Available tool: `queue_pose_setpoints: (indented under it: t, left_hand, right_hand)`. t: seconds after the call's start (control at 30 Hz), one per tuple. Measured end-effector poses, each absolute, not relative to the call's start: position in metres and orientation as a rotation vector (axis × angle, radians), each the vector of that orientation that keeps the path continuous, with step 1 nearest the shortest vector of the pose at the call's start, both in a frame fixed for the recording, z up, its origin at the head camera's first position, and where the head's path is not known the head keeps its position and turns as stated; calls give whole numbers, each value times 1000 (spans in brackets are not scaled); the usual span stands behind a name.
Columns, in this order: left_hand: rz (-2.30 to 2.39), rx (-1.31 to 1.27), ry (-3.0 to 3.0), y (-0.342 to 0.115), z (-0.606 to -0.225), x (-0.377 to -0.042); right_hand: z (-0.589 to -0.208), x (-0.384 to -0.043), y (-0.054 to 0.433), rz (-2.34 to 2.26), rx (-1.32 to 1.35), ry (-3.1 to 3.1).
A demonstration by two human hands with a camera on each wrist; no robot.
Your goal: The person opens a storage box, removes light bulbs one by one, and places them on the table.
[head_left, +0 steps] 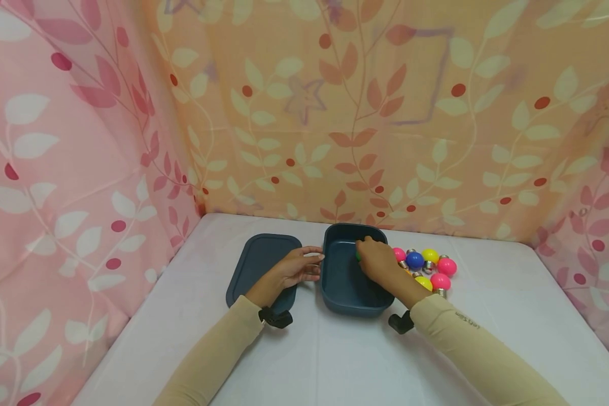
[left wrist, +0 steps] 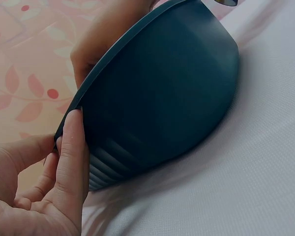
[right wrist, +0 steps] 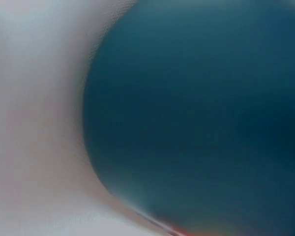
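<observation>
A dark blue plastic container (head_left: 357,309) stands open on the table. My left hand (head_left: 300,266) is at its left rim; in the left wrist view the thumb and fingers (left wrist: 71,152) pinch the container's edge (left wrist: 157,93). Inside the container, my right hand (head_left: 380,262) holds a green light bulb (head_left: 358,256), mostly hidden behind the fingers. The right wrist view is filled by the container's blurred outer wall (right wrist: 187,118), and the right hand does not show there.
Several colourful toy-like bulbs lie right of the container, among them a blue bulb (head_left: 414,260) and a pink bulb (head_left: 440,281). A dark blue lid (head_left: 264,254) lies flat to the left, partly under the left hand. Patterned cloth (head_left: 304,113) hangs behind the white table (head_left: 345,361).
</observation>
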State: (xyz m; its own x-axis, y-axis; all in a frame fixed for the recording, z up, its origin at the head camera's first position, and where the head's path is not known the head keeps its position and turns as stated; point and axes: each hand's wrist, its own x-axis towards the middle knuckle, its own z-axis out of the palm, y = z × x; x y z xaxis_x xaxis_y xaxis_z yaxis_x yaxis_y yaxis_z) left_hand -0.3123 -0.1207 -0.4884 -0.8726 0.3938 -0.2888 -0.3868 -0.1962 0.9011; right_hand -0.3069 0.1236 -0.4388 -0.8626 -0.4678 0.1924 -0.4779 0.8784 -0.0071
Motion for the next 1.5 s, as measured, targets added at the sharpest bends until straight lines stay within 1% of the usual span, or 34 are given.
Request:
queue_pose_setpoints:
  t: [0.27, 0.57, 0.77, 1.13, 1.5]
  left_hand:
    - [2099, 4, 1585, -121, -488, -311]
    - [2096, 3, 1587, -120, -488, -312]
    - [2099, -8, 1576, -120, -488, -312]
    - [2103, -5, 1581, -121, -486, -311]
    - [2100, -1, 1583, -121, -486, -311]
  right_hand:
    - [-440, -306, 121, 167, 701, -2901]
    - [-449, -305, 118, 401, 665, -2995]
    - [-448, -301, 119, 589, 669, -2999]
    - [-430, -284, 127, 803, 643, -2870]
    - [-412, -271, 148, 1002, 645, -2806]
